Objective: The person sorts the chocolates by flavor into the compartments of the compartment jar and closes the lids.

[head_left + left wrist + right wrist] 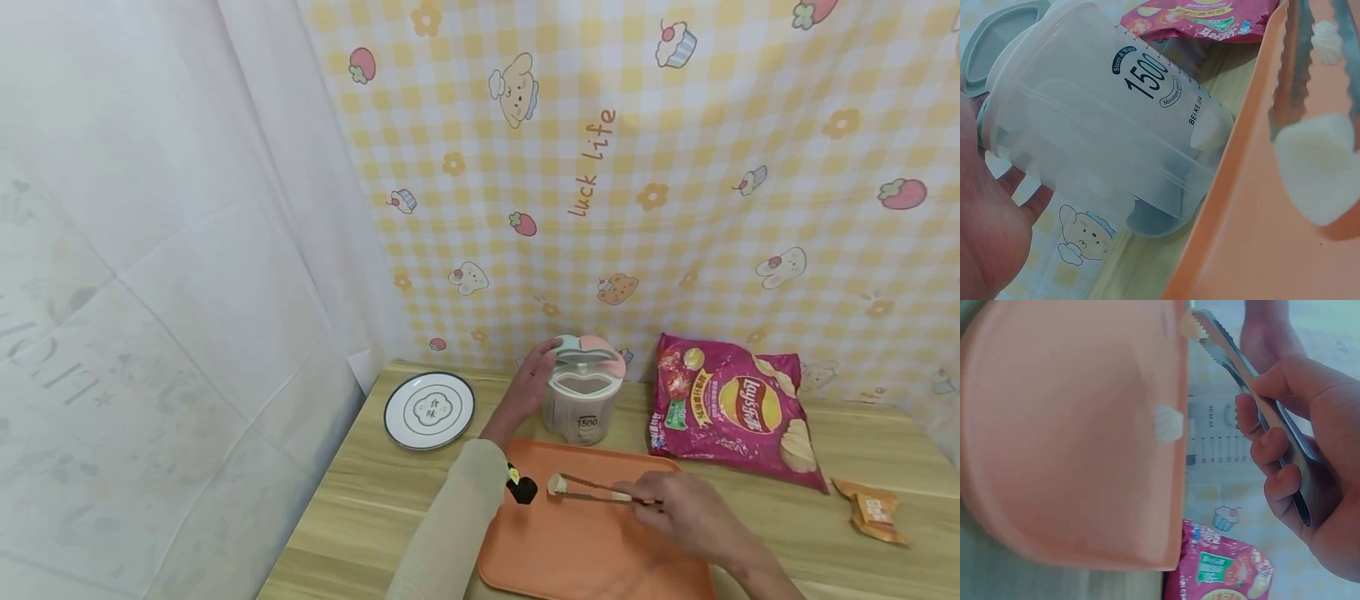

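My left hand (534, 371) grips the side of a clear plastic container (583, 404) with a pink and green lid, standing behind an orange tray (592, 554). Up close, the container (1104, 125) reads 1500 and my palm (985, 219) lies against it. My right hand (663, 502) holds metal tongs (600, 492) over the tray; their tips pinch a white soft piece (557, 485). The left wrist view has that piece (1319, 165) between the tongs (1294, 69). A second white piece (1169, 423) lies on the tray (1072, 437); my right hand (1291, 462) squeezes the tongs (1235, 362).
A pink crisp bag (727, 408) lies right of the container. A white plate (429, 409) sits at the table's back left corner. A small orange packet (873, 508) lies at the right. A checked cloth hangs behind the wooden table (375, 500).
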Demonstrator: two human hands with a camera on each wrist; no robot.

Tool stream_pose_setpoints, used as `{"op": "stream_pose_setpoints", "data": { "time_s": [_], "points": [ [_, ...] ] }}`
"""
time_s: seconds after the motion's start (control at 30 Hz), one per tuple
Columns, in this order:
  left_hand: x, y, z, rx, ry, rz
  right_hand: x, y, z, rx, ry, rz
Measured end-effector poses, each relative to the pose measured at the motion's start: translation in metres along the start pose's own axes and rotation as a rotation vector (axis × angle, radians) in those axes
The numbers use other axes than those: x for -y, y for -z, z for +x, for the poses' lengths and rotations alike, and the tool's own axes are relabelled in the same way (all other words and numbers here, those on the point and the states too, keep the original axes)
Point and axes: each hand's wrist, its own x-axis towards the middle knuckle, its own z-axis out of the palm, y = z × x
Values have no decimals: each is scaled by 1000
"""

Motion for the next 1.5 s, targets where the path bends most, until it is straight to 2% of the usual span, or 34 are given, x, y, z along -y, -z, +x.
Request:
{"op": "stream_pose_setpoints", "data": {
  "time_s": [0.23, 0.4, 0.5, 0.7, 0.8, 0.93, 1.07, 1.3, 1.5],
  "points": [
    [0, 0, 0, 1, 1, 6, 5, 14, 0, -53, 51, -11],
    [1, 0, 0, 5, -6, -5, 10, 29, 3, -113, 20, -74],
    [1, 0, 0, 9, -9, -15, 14, 38, 5, -163, 16, -110],
    [1, 0, 0, 12, -12, -30, 17, 54, 12, -277, 60, -103],
    [-14, 1, -5, 19, -9, -49, 16, 58, 15, -297, 34, -115],
    [-17, 2, -5, 37, 7, -51, 14, 60, 18, -315, 7, -106],
    [-1, 0, -1, 29, 11, -23, 12, 60, 21, -345, -15, -123],
    [1, -1, -1, 11, -2, -18, 12, 58, 26, -375, -83, -129],
    [1, 0, -1, 9, -18, -14, 12, 57, 28, -360, -128, -97]
  ]
}}
